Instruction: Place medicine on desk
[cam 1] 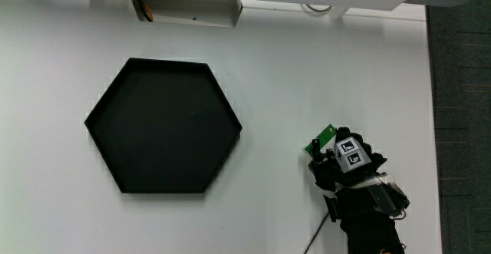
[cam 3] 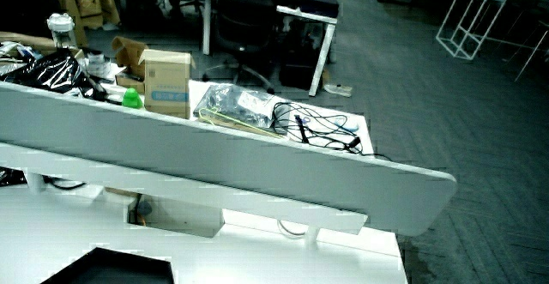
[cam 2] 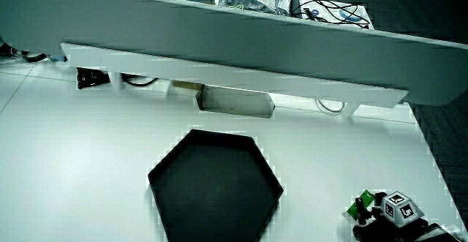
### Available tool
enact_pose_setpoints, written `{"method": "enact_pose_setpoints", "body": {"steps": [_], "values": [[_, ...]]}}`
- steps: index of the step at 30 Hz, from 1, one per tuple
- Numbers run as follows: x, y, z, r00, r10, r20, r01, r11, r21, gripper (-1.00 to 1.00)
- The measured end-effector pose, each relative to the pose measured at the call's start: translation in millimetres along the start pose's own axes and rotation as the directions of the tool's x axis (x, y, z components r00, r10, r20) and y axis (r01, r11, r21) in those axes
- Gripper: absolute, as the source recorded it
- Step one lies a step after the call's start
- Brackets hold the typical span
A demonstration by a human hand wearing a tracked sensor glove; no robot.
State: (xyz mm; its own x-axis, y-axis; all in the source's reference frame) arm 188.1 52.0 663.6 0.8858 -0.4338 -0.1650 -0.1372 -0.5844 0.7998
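the hand (cam 1: 347, 162) is low over the worktop (cam 1: 307, 70), well apart from the tray (cam 1: 163, 126) and nearer to the person than the tray's middle. its fingers are curled around a small green medicine pack (cam 1: 321, 141), of which only a corner shows past the knuckles, on the side toward the tray. the cube (cam 1: 349, 153) on the back of the hand faces upward.

in a side view the hand (cam 2: 391, 224) shows close to the worktop's near edge, with the green pack (cam 2: 361, 205) sticking out beside the cube (cam 2: 400, 208), again on the tray (cam 2: 216, 187) side. whether the pack already touches the worktop cannot be told; the hand hides its underside. in a side view only the partition (cam 3: 214, 177) and a corner of the tray (cam 3: 107, 267) show, not the hand.

as a judgement, the task is near its end but not done: the pack is over bare worktop, at a fair spot to set down, yet the fingers are closed on it. what is left is to lower it the last bit, if it is not down yet, let go and lift the hand away. the tray holds nothing and plays no part.
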Motion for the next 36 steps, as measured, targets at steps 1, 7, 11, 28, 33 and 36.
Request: {"method": "enact_pose_setpoints", "body": {"steps": [1,7,11,28,33,36], "values": [[-0.1,-0.8,1.4,1.000,-0.001,0.005,0.001,0.9999,0.011,0.00],[-4.8,0.5,1.9,0.999,-0.012,0.041,0.012,0.9999,0.005,0.00],[-10.4,4.4,2.4,0.999,-0.008,0.040,0.008,1.0000,-0.005,-0.29],[-3.0,-15.6,-6.1,0.997,-0.015,-0.078,0.023,0.9943,0.104,-1.00],[1.0,-40.7,-4.4,0.989,0.042,-0.138,-0.026,0.9928,0.117,-1.00],[0.4,-55.9,-5.8,0.981,0.060,-0.185,-0.032,0.9884,0.148,-1.00]]}}
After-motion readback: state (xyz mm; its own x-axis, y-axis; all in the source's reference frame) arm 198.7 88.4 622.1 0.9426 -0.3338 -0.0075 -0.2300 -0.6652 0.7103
